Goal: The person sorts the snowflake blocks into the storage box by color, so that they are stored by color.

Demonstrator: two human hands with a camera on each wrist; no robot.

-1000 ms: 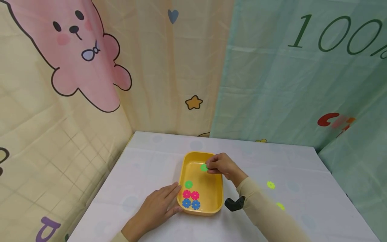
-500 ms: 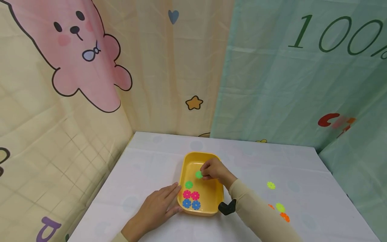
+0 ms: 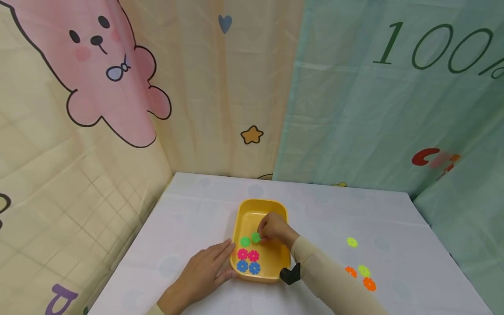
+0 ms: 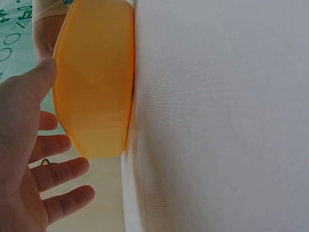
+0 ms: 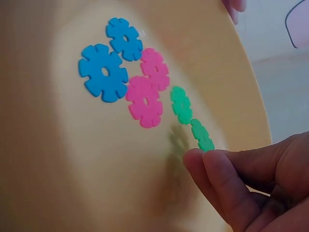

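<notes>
Green disc (image 5: pixel 202 134), pinched in the grip of the right hand (image 3: pixel 275 228), sits inside the yellow tray (image 3: pixel 274 264) beside a second green disc (image 5: pixel 184 113), blue discs (image 5: pixel 116 72) and pink discs (image 5: pixel 137 108) apparently placed, yellow discs (image 3: pixel 364 271) and orange discs (image 3: pixel 369 284) outstanding on the surface (image 3: pixel 193 210), straight-fingered left hand (image 3: pixel 204 267) touching the tray.

Cream cloth (image 3: pixel 204 96) (a pink bear (image 3: pixel 112 94) printed on it) meets green cloth (image 3: pixel 346 122) behind a white-covered table (image 3: pixel 323 208).
</notes>
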